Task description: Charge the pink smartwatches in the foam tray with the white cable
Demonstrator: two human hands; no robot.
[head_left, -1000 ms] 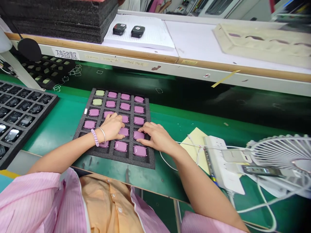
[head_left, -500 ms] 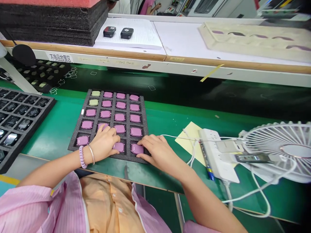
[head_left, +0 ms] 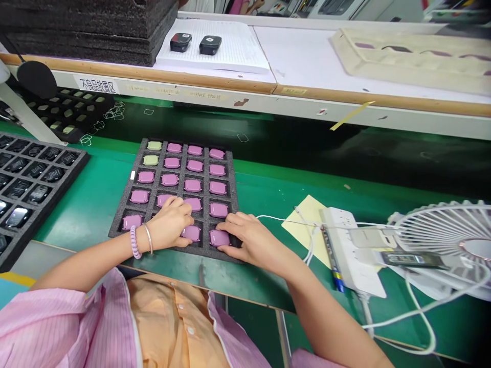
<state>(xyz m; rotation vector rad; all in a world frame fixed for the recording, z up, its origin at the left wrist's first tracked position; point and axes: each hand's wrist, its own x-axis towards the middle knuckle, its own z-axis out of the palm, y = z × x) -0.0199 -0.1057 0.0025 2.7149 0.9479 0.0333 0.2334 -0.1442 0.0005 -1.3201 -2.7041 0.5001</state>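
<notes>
A dark foam tray (head_left: 204, 191) lies on the bench, its cells holding several purple watch cases (head_left: 193, 185) and two pale green watch cases (head_left: 154, 145) at the far left corner. My left hand (head_left: 171, 222) reaches over the front rows, fingers bent, thumb and fingertips about the left end of a front-row purple watch case (head_left: 192, 233). It hides the cell beneath it. Around the right end of the front right purple watch case (head_left: 219, 238) close the thumb and fingers of my right hand (head_left: 251, 237). Both cases sit in their cells.
Left stands another foam tray (head_left: 82, 163) with black pieces. To the right lie a yellow paper (head_left: 303, 220), a power strip (head_left: 355, 255), cables and a white fan (head_left: 452, 235). A shelf (head_left: 245, 92) above bears a notebook (head_left: 238, 56) with two black cases.
The whole view has shifted slightly as the head moved. Both hands stay at the same front-row cells, with hardly any change in their grip.
</notes>
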